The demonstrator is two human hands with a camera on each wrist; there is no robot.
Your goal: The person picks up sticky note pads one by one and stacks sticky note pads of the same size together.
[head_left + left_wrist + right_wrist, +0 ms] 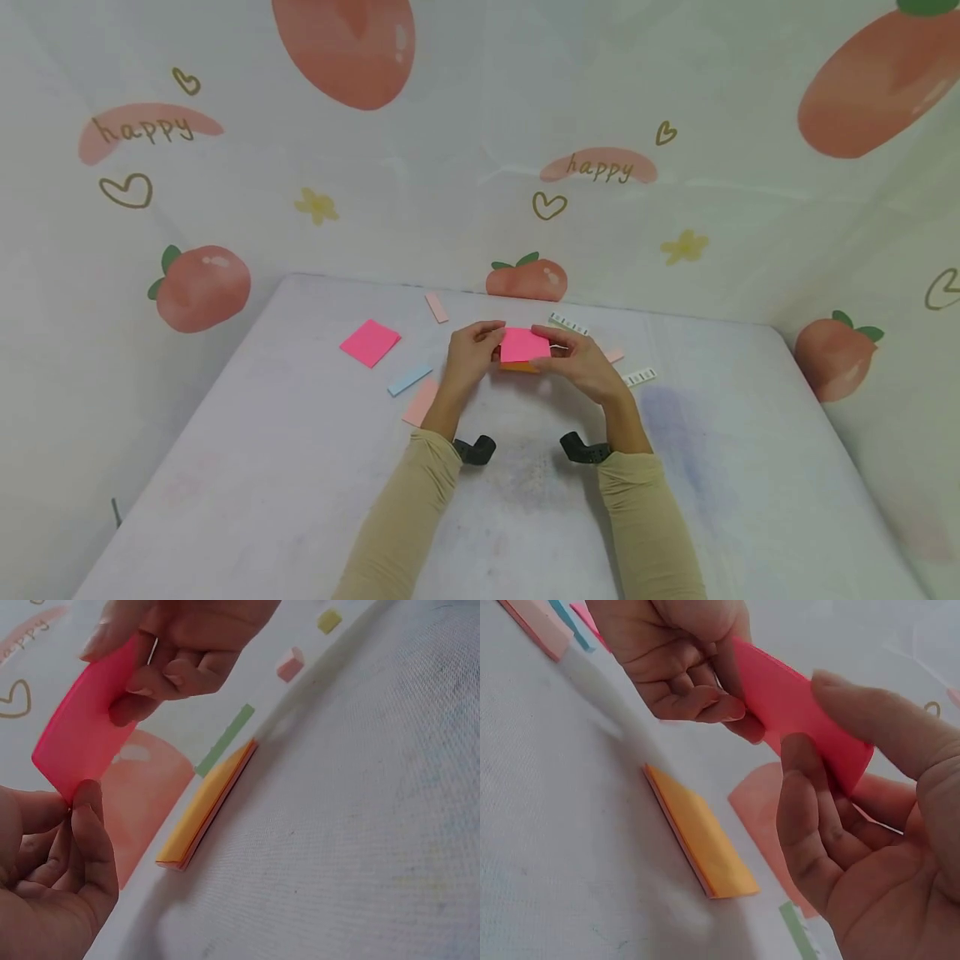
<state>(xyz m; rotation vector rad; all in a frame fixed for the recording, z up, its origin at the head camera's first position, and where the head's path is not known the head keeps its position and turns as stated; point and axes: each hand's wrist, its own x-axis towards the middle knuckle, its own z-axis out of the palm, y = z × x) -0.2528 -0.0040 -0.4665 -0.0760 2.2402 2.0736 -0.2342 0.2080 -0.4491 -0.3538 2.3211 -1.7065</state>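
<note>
Between both hands a pink sticky note is held up above the table. My left hand pinches its left edge between thumb and fingers. At the opposite side, my right hand pinches the note, its thumb and curled fingers showing in the right wrist view. Below the note lies a pad of sticky notes with an orange-yellow top and paler layers under it; in the head view only its front edge shows beneath the pink note.
Left of the hands lie a pink square of notes, a blue strip and pale pink strips. Patterned strips lie behind and to the right. A fruit-printed cloth hangs at the table's back.
</note>
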